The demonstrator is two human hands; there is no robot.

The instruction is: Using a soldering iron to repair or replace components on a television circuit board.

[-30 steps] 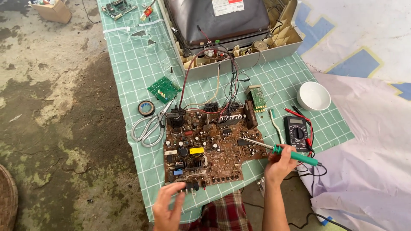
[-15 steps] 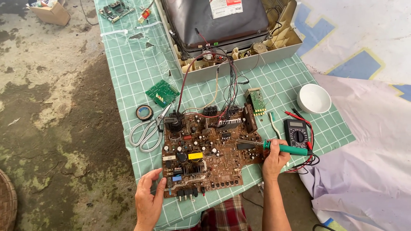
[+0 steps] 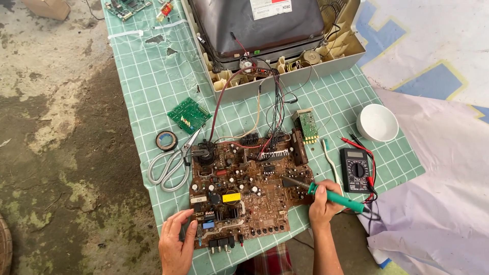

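Two hands working: your left hand [image 3: 177,247] is spreading flat, steadying the large brown circuit board [image 3: 245,191]; your right hand [image 3: 324,199] is gripping the green-handled soldering iron [image 3: 326,192], tip angled onto it.
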